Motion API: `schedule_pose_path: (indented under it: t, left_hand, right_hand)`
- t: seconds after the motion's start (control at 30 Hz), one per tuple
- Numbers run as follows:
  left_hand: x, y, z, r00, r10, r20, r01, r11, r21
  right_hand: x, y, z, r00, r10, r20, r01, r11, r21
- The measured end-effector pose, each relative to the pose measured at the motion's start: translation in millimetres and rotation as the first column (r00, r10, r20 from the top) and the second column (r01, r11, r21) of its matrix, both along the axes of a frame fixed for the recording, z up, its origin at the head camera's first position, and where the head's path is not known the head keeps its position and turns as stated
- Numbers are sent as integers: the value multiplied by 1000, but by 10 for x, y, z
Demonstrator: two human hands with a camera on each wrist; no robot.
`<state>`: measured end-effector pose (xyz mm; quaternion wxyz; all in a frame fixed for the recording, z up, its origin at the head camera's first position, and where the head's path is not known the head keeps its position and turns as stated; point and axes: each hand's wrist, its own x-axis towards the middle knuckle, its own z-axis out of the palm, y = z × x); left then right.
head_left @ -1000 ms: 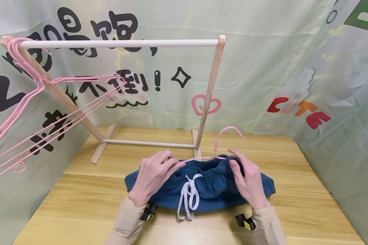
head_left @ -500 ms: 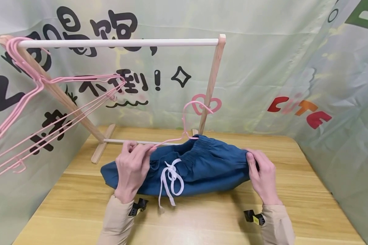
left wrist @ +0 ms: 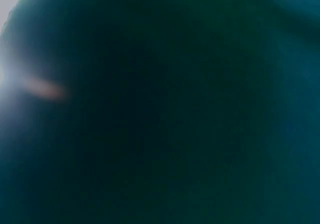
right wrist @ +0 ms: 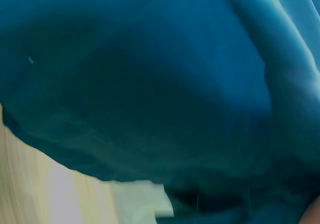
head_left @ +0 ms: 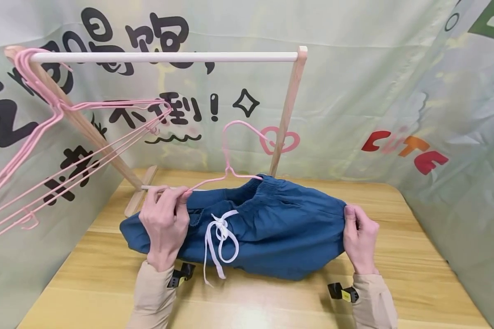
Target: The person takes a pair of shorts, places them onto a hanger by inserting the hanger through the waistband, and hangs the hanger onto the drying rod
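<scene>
Dark blue shorts [head_left: 288, 224] with an elastic waist and a tied white drawstring [head_left: 221, 233] are held just above the table. A pink clothes hanger [head_left: 226, 151] runs into the waist opening, its hook pointing up. My left hand [head_left: 162, 224] pinches the hanger's left arm beside the waistband. At the right edge of the shorts, my right hand [head_left: 360, 237] grips the cloth between thumb and curled fingers; the hanger's right end is hidden inside. Dark, blurred cloth fills the left wrist view. In the right wrist view, the blue cloth [right wrist: 150, 84] hangs over the table.
Behind stands a wooden rack with a white top rail [head_left: 164, 57]. Several pink hangers [head_left: 57, 105] hang at its left end and reach toward the left front. The wooden table [head_left: 403, 283] meets printed fabric walls [head_left: 346, 91] at the back and sides.
Both hands have moved apart, the right one from the waistband to the shorts' right edge. Hanger and shorts have shifted left and up, and the hook stands higher.
</scene>
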<state>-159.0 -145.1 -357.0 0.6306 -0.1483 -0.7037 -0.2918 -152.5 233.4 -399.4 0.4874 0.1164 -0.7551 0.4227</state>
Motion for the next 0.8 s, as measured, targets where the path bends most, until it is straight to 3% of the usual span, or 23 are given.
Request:
schedule_pose_path:
  t: [0.3,0.37,0.5,0.67,0.8]
  left_hand:
    - [-12,-117,39,998,61,-7,-60,991,119]
    - [1,-171,59,996,87,-5,-84,982,166]
    - [61,-303,109,997,82,0,-80,969,232]
    - [72,-320,129,999,36,-6,-34,984,173]
    - [46,-260,107,1000,2,-10,-1,994,110]
  right_hand:
    - [-40,61,-34,995,-50,85,51,999,-13]
    - [-43,84,-36,992,-68,109,71,997,-25]
    - [-21,116,-14,990,-69,120,77,995,-66]
    - [-18,64,14,996,45,71,-41,998,-54]
    - [18,-9,48,979,184,85,-183,983,-17]
